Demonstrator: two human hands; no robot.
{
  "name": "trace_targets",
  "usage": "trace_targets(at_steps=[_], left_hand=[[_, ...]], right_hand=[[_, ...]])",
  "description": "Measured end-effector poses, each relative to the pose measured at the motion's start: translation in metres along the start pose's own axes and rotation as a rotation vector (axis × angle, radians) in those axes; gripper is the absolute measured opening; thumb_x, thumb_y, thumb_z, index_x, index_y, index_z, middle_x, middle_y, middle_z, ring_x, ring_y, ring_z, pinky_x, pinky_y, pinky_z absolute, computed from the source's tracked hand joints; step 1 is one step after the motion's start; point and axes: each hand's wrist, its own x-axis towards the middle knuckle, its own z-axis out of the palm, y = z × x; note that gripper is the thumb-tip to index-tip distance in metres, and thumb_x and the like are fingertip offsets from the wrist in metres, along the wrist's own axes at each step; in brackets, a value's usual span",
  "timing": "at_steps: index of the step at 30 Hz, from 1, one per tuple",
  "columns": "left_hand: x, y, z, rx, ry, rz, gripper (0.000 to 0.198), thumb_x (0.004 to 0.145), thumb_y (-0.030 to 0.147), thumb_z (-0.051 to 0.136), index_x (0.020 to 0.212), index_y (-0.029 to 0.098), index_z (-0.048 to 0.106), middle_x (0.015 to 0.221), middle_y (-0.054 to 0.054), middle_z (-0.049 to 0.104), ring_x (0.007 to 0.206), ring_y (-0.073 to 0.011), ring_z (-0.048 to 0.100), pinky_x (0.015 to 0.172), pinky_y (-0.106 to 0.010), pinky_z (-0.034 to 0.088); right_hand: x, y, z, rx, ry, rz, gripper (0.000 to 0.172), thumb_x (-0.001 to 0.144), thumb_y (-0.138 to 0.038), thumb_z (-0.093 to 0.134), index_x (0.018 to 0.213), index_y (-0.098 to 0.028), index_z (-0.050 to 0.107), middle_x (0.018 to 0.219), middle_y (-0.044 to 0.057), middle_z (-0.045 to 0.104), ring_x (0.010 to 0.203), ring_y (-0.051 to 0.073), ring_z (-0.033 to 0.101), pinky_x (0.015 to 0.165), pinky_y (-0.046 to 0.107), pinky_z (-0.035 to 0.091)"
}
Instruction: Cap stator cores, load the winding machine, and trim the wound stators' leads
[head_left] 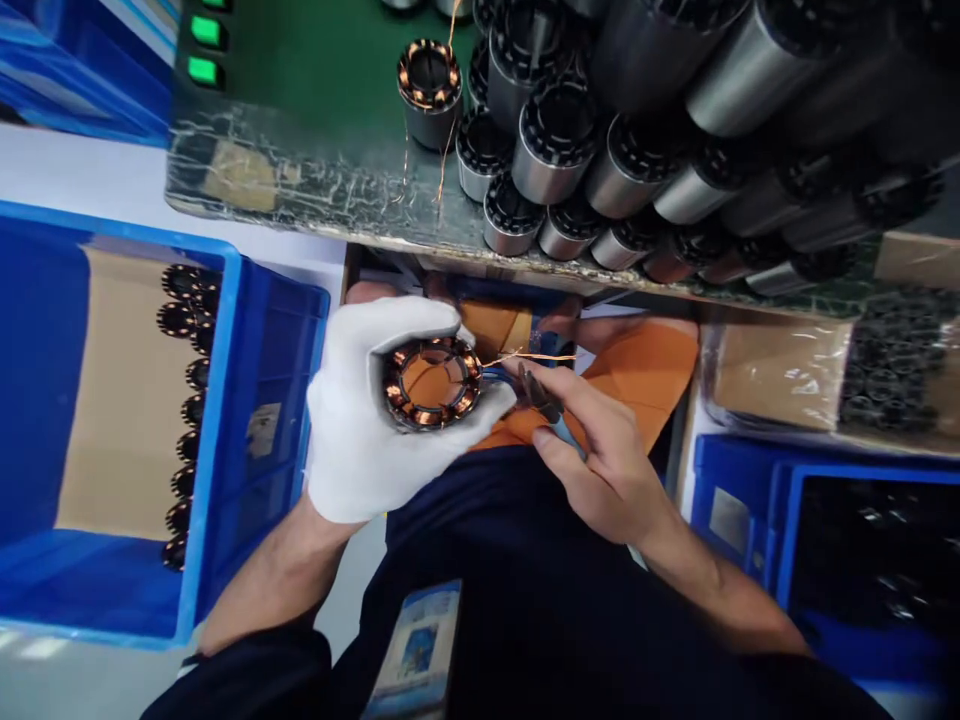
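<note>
My left hand [375, 420], in a white glove, is wrapped round a motor stator [394, 395] with copper windings showing around its open middle. A few loose copper wires [544, 356] stick out from the stator's right side. Bare and closed, my right hand [611, 455] grips a small pair of cutting pliers [553, 408] with light blue handles. The pliers' jaws lie just right of the stator, close to the left thumb and the wires. Whether the jaws touch a wire I cannot tell.
On the green bench [322, 150] ahead stands a wound stator [431, 95] with trailing wires, beside several rows of bare stators [559, 145]. A blue crate [214, 400] with wound stators is at left. At right are a plastic-lined carton [780, 370] and another blue crate [787, 530].
</note>
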Motion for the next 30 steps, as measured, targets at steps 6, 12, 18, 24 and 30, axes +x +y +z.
trace_targets(at_steps=[6,12,18,24,30], left_hand=[[-0.001,-0.008,-0.003,-0.087,-0.054,0.12,0.073,0.08,0.031,0.106,0.142,0.032,0.066,0.127,-0.007,0.079,0.114,-0.0314,0.083,0.098,-0.049,0.07],[0.001,-0.012,0.003,-0.162,0.01,0.225,0.085,0.065,0.022,0.109,0.14,0.024,0.071,0.122,-0.008,0.081,0.106,-0.0307,0.082,0.09,-0.046,0.069],[-0.003,-0.007,0.004,-0.077,-0.006,0.17,0.075,0.073,0.028,0.107,0.137,0.026,0.07,0.121,-0.006,0.082,0.107,-0.0284,0.082,0.096,-0.043,0.067],[0.0,-0.021,0.022,0.484,-0.155,-0.115,0.046,0.095,0.047,0.09,0.131,0.026,0.071,0.111,-0.004,0.086,0.102,-0.031,0.087,0.081,-0.037,0.06],[-0.01,-0.046,0.037,0.298,-0.387,-0.063,0.05,0.094,0.052,0.088,0.133,0.025,0.069,0.119,-0.006,0.086,0.107,-0.0293,0.084,0.094,-0.037,0.06]], right_hand=[[0.002,-0.002,0.009,0.028,-0.008,-0.082,0.059,0.104,-0.01,0.063,0.158,-0.033,0.068,0.163,0.0,0.074,0.148,0.024,0.071,0.127,0.041,0.056],[-0.002,-0.001,0.013,0.038,0.036,-0.111,0.055,0.107,-0.011,0.063,0.158,-0.03,0.07,0.16,0.001,0.076,0.142,0.022,0.075,0.123,0.036,0.06],[-0.001,0.005,0.018,0.047,0.091,-0.085,0.048,0.106,-0.012,0.065,0.15,-0.028,0.077,0.153,0.002,0.08,0.138,0.024,0.079,0.118,0.036,0.064],[0.032,0.061,0.025,0.22,0.05,0.333,0.038,0.103,-0.04,0.08,0.135,-0.022,0.085,0.081,-0.002,0.078,0.072,0.017,0.072,0.075,0.031,0.062],[0.045,0.088,0.023,0.537,-0.156,0.504,0.064,0.097,-0.076,0.074,0.122,-0.017,0.081,0.077,0.001,0.074,0.051,0.013,0.056,0.047,0.026,0.045]])
